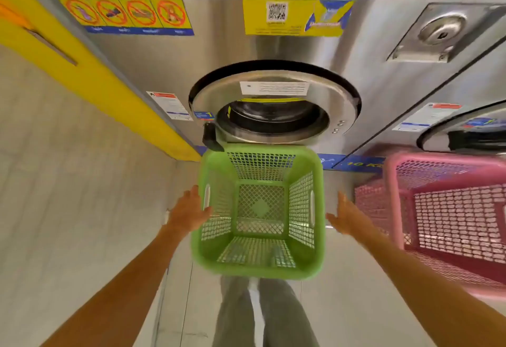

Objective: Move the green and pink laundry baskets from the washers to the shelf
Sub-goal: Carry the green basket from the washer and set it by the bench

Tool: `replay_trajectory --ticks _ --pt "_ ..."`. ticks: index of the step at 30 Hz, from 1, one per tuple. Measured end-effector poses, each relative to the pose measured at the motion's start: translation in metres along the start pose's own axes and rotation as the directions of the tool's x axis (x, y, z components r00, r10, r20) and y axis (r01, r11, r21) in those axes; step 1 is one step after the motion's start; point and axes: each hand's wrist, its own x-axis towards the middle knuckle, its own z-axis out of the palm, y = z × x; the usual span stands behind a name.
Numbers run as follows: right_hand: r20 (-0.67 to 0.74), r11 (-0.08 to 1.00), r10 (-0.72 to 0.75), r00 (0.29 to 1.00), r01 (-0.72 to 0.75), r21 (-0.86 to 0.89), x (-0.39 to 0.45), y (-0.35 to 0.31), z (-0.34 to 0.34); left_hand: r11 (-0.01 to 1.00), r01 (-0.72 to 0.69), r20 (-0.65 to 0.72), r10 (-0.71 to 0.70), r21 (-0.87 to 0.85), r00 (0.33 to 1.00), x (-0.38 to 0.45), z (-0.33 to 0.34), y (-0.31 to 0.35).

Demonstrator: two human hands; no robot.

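Observation:
An empty green laundry basket [260, 267] stands on the floor right below the round door of a steel washer [273, 105]. My left hand [189, 209] is at the basket's left wall, fingers spread, touching or nearly touching the rim. My right hand [346, 213] is open just beside the right wall, a small gap from it. An empty pink laundry basket [394, 198] stands to the right, in front of the neighbouring washer [465, 133], partly cut off by the frame edge. No shelf is in view.
A yellow panel [90, 72] runs along the washer's left side, with pale tiled floor [68, 196] to the left. My legs [262, 313] are directly behind the green basket. The pink basket sits close to the green one's right side.

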Motion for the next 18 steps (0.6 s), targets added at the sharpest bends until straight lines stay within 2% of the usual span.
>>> replay_trajectory --ticks 4,8,14,18 --pt "-0.009 0.998 0.056 0.998 -0.056 0.031 0.027 -0.004 0.02 0.996 0.074 -0.017 -0.075 -0.04 0.997 0.027 0.025 -0.01" --pt "-0.04 0.993 0.013 0.999 -0.008 0.118 0.048 -0.012 0.039 0.995 0.06 -0.066 -0.066 -0.085 0.996 0.05 0.05 -0.018" --pt "-0.175 0.966 0.047 0.983 0.0 0.258 0.066 -0.022 0.06 0.981 0.026 -0.158 -0.057 -0.19 0.986 0.072 0.073 -0.029" --pt "-0.269 0.966 0.086 0.959 -0.014 0.26 0.068 -0.026 0.072 0.966 0.018 -0.2 -0.071 -0.259 0.977 0.076 0.08 -0.035"
